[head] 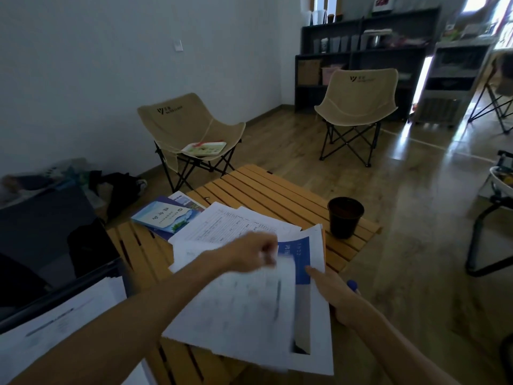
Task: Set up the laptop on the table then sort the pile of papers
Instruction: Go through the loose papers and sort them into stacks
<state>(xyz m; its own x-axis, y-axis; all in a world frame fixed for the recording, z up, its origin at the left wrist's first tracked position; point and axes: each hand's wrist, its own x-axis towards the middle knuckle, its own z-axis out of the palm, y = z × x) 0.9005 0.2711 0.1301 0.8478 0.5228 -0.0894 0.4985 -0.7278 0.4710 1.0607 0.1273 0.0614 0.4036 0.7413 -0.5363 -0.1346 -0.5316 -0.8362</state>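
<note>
Two hands were busy over the pile of papers (244, 232) on the slatted wooden table (277, 190). The left hand (249, 255) reached across from the near left with its fingers curled, pinching the top edge of a blurred white sheet (238, 309) that was lifted off the stack. The right hand (333, 293) lay at the near right edge of the papers, its thumb pressed flat on a document with a blue cover (298, 259); its other fingers were under the stack, so I could not tell how they lay. A small blue object (352, 284) showed just beside that hand, too blurred to name.

Sorting seemed to be under way but far from finished. Printed sheets were fanned loosely across the middle of the table, and a blue booklet (163, 216) overhung the far left corner. Some white sheets (63, 323) sat at the near left, apart from the pile, perhaps a first sorted group. What they rested on was dark and unclear, and a dark shape (91, 245) stood just beyond them; neither could be made out as the laptop, so whether that step was done could not be judged.

A dark cup (345, 216) stood on the right of the table, near the papers but not touching them. Beyond, two beige folding chairs stood on the floor, the left chair (188, 126) holding a flat printed item (204, 148).
</note>
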